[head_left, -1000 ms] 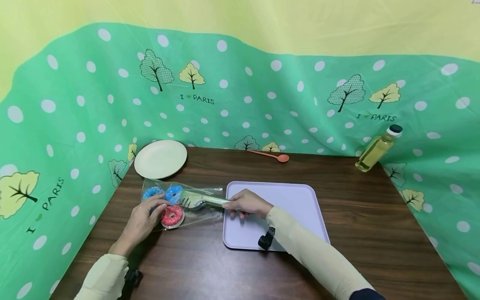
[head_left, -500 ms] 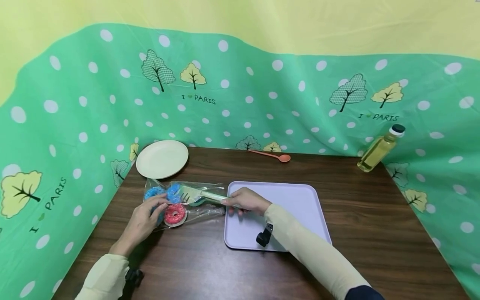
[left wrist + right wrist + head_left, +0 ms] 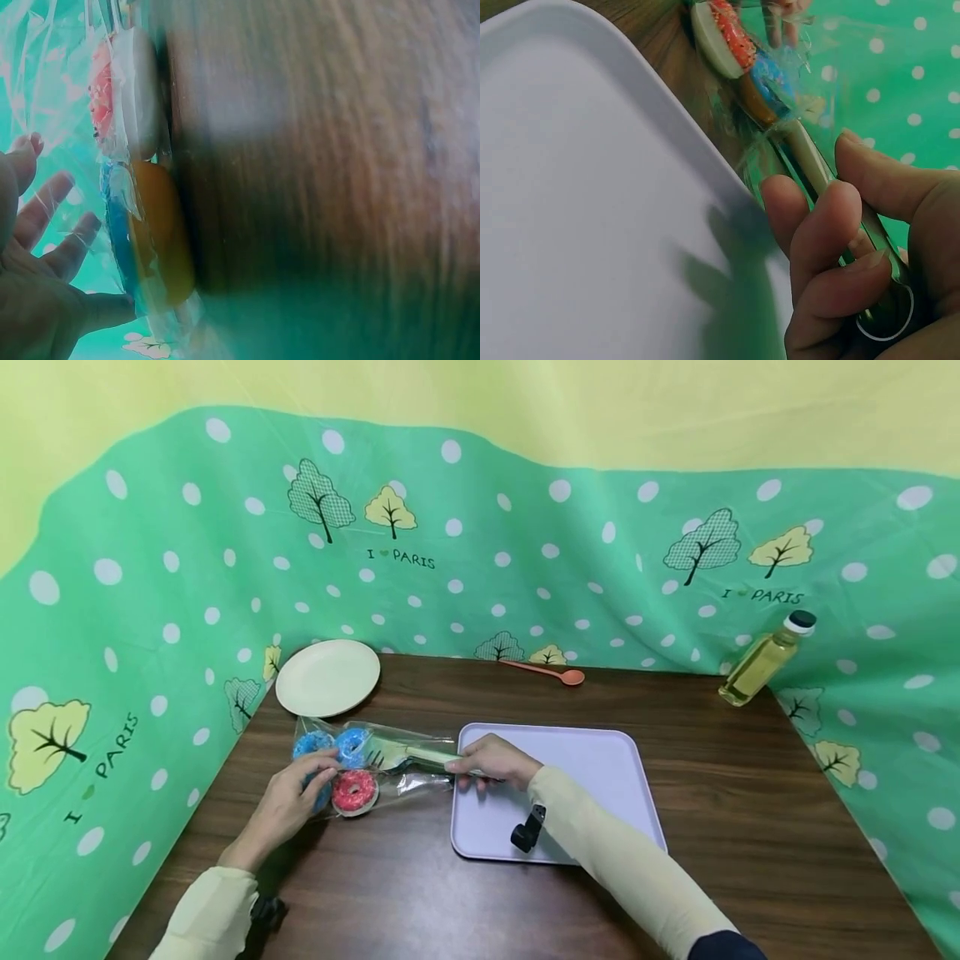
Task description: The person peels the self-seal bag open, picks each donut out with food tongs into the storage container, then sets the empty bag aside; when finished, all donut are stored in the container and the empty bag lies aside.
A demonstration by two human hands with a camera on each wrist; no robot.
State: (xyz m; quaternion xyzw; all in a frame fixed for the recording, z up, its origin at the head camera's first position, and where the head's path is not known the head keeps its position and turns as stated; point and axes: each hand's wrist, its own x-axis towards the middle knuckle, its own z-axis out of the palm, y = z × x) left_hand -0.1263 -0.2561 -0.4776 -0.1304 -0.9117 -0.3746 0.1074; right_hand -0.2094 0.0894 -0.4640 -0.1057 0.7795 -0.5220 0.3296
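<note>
A clear plastic bag (image 3: 420, 785) of several toy donuts lies on the table, left of a lilac tray. A red-topped donut (image 3: 355, 792) is at its front; a blue-topped donut (image 3: 352, 747) sits behind that, with more blue partly hidden under my left hand (image 3: 281, 802). That hand's fingers are spread and touch the bag; in the left wrist view the film lies against them. My right hand (image 3: 491, 762) grips pale green tongs (image 3: 427, 757) by the handle, over the tray's left edge. Their slotted end is at the bag's mouth, close to the blue-topped donut.
The lilac tray (image 3: 585, 810) lies in the middle of the wooden table (image 3: 735, 827). A cream plate (image 3: 327, 678) stands at the back left, an orange spoon (image 3: 572, 677) at the back. An oil bottle (image 3: 761, 664) is at the back right. A patterned cloth hangs around behind.
The tongs have shifted slightly at the bag and their slotted end has turned a little. Both hands keep nearly the same places; the whole view drifts slightly right.
</note>
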